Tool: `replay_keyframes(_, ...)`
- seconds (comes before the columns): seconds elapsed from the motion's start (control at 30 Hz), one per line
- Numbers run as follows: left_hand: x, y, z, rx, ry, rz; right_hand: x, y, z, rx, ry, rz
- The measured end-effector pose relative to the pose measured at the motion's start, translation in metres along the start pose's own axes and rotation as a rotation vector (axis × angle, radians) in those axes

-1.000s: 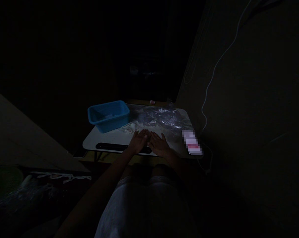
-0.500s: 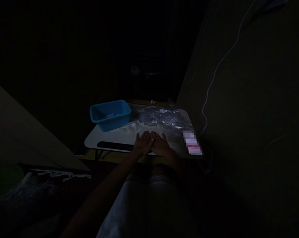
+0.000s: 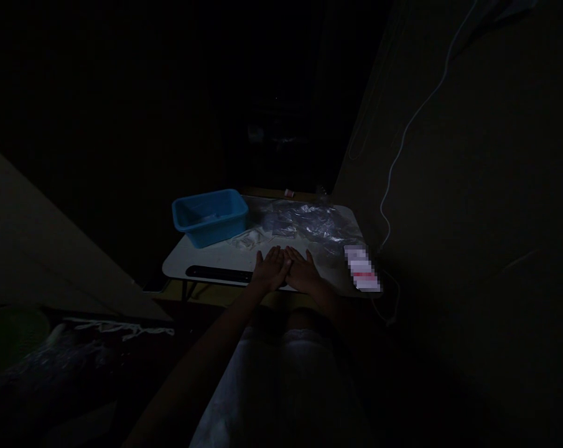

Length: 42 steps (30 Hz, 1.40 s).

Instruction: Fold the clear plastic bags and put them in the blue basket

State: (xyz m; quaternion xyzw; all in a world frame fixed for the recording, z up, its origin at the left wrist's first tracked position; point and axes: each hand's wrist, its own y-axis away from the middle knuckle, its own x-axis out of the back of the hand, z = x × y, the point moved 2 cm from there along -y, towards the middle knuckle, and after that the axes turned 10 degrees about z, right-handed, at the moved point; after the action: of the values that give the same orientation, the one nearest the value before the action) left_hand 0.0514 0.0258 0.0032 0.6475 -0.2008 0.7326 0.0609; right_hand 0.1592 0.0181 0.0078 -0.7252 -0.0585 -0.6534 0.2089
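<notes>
Side by side over the front edge of a small white table (image 3: 175, 264), my left hand (image 3: 270, 270) and my right hand (image 3: 302, 270) are stretched out, holding nothing. Their fingertips meet or nearly meet in the middle, and both thumbs stand apart. Whether the hands rest on the tabletop I cannot tell in this dim light. Just beyond them lies crumpled clear plastic (image 3: 318, 223). A small pale crumpled item (image 3: 247, 239), too dark to name, is near the blue basin (image 3: 218, 231) at the left. Under my left wrist runs a black slot (image 3: 218, 274) in the table.
On the table's right edge lies a phone (image 3: 362, 267) with a lit, blurred screen. A white cable (image 3: 405, 134) hangs along the right wall. A small red-and-white item (image 3: 289, 193) sits behind the table. A green basket (image 3: 13, 339) is on the floor at left.
The view has shifted very slightly. Both hands keep the same outstretched pose, and nothing on the table has visibly moved.
</notes>
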Motion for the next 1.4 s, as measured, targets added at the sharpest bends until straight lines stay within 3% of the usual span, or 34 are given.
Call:
replay_keyframes(0.7,-0.002,-0.001,0.000,0.054,-0.028,-0.005,-0.001,0.000,0.004,-0.010,-0.026,0.059)
replay_keyframes(1.07,0.000,-0.001,0.001,0.050,-0.016,-0.018,-0.003,0.000,0.003,0.004,-0.008,0.021)
replay_keyframes(1.4,-0.001,0.006,-0.021,0.023,-0.057,0.053,-0.007,-0.002,0.005,0.013,-0.006,0.035)
